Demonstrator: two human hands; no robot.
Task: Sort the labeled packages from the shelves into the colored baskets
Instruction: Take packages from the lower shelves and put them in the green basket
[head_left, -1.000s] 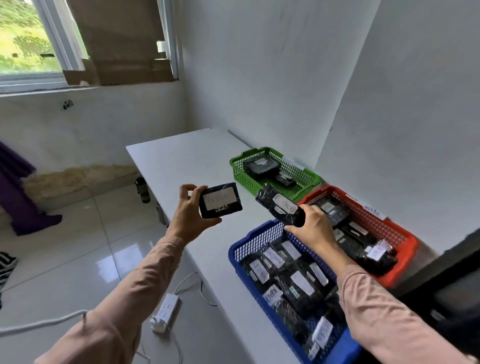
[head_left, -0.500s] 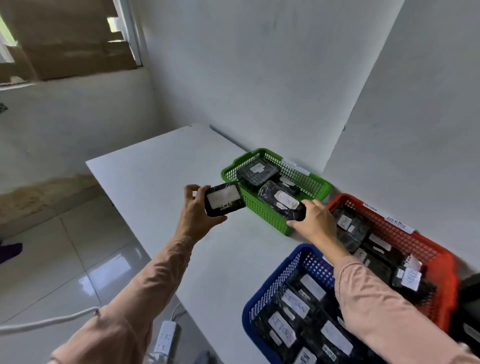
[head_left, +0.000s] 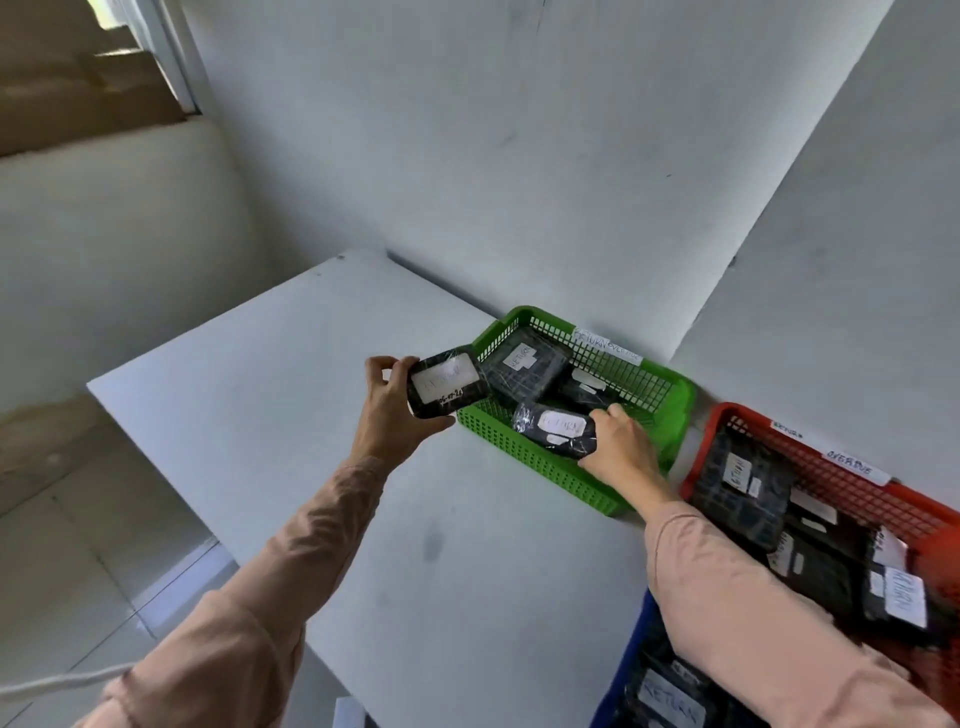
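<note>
**Two packages in hand at the green basket**

Left hand (head_left: 388, 410) grips a black package (head_left: 448, 383) by its left end, thumb below, fingers curled over the top edge. It is held in the air just left of the green basket (head_left: 675, 410), touching or overlapping the rim's near-left corner in this view; cannot tell which. Its white label faces the camera, writing faint, a date-like line along the lower edge.

Right hand (head_left: 621, 447) is closed on a second package (head_left: 558, 428), held by its right end, tilted, over the near wall of the green basket. Whether it rests on the rim or hangs above it cannot be told. White label up, text blurred.

Inside the green basket: one larger package (head_left: 524, 366) marked RETURN at the back left, and another dark one (head_left: 587, 387) beside it, partly hidden. Tag on the far rim reads RETURN, with a second strip next to it.

Red basket (head_left: 831, 467) stands right of the green one, apart from it, against the wall, holding several labelled packages; its tag reads OVERDUE. Blue basket (head_left: 621, 670) sits at the lower edge, mostly hidden by the right sleeve (head_left: 753, 613); one label in it reads RETURN.

All three baskets sit on a white table (head_left: 291, 415)
</note>
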